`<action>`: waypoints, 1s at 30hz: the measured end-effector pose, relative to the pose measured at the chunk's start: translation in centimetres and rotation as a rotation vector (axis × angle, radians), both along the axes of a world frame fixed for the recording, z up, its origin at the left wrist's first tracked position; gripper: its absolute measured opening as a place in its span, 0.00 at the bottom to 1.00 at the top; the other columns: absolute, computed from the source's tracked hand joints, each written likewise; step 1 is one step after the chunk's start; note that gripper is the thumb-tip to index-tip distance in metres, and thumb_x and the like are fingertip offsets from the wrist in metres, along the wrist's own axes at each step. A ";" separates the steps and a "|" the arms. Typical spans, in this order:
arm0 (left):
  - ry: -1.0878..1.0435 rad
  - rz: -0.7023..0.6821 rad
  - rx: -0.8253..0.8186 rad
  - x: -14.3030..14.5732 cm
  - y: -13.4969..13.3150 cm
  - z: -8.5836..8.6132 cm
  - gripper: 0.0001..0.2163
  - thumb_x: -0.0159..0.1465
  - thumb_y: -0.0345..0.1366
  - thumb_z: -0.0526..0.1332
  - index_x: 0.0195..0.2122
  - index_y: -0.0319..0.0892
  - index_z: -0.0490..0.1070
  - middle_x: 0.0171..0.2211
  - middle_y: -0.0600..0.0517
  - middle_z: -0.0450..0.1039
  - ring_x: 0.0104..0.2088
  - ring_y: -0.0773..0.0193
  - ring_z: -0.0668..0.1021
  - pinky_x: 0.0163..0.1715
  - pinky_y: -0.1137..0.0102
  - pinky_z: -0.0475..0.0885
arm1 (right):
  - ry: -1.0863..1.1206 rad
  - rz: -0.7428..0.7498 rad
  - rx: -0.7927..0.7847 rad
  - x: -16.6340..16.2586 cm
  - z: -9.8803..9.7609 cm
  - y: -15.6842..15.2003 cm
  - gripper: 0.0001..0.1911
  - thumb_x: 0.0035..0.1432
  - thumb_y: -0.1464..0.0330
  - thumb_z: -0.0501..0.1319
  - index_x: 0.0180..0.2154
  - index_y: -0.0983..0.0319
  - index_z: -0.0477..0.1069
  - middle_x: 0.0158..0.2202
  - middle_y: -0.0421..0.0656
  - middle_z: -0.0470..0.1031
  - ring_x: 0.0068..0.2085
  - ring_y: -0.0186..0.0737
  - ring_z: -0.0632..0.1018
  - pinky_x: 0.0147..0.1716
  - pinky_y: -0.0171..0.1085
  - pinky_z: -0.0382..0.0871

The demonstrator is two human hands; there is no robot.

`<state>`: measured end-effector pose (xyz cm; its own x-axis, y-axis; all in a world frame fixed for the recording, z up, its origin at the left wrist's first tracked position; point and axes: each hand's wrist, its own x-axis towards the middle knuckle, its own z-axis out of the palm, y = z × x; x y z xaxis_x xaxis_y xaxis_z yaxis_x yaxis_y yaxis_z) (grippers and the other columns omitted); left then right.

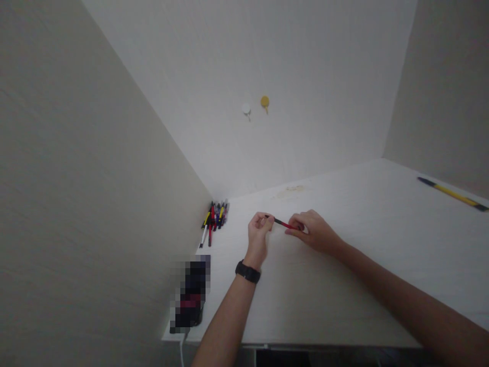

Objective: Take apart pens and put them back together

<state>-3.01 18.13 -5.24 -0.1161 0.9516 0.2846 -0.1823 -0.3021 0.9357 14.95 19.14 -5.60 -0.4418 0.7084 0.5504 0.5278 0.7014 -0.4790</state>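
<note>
A slim red-and-black pen (282, 223) spans the gap between my two hands above the white desk (305, 295). My left hand (260, 232), with a black watch (248, 271) at the wrist, pinches the dark end between thumb and fingers. At the red end, my right hand (311, 230) has its thumb and fingertips closed on the pen. The tips of both ends are covered by my fingers.
Several pens and markers (214, 216) lie in a pile by the left wall. Nearer me is a blurred-out dark object (191, 290) with a white cable (182, 351). A yellow-and-black pen (453, 193) lies along the right wall. Two hooks (265, 101) are on the back wall.
</note>
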 end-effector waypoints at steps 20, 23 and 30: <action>-0.152 -0.067 0.038 -0.3 0.3 -0.1 0.11 0.56 0.42 0.67 0.31 0.39 0.72 0.27 0.55 0.65 0.23 0.73 0.62 0.24 0.75 0.57 | 0.175 0.056 -0.171 0.2 0.4 0.0 0.20 0.65 0.61 0.48 0.27 0.61 0.70 0.25 0.41 0.74 0.29 0.37 0.72 0.34 0.36 0.60; -0.266 -0.058 0.026 -0.4 0.5 -0.1 0.10 0.57 0.40 0.67 0.33 0.39 0.72 0.30 0.54 0.67 0.24 0.74 0.64 0.25 0.76 0.59 | 0.207 -0.172 -0.234 0.9 0.1 0.6 0.22 0.67 0.61 0.43 0.29 0.61 0.69 0.24 0.41 0.72 0.27 0.37 0.72 0.29 0.35 0.58; -0.424 -0.146 -0.043 0.0 0.2 0.2 0.09 0.57 0.37 0.67 0.34 0.41 0.69 0.32 0.55 0.68 0.27 0.74 0.69 0.29 0.78 0.65 | -0.198 -0.373 -0.155 1.1 -1.7 1.1 0.12 0.59 0.60 0.56 0.31 0.61 0.70 0.28 0.43 0.73 0.28 0.38 0.71 0.28 0.35 0.55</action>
<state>-3.02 18.28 -5.04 -0.0775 0.9766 0.2005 -0.5899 -0.2071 0.7804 16.01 20.27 -7.30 -0.2266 0.9068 0.3554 0.8230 0.3734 -0.4280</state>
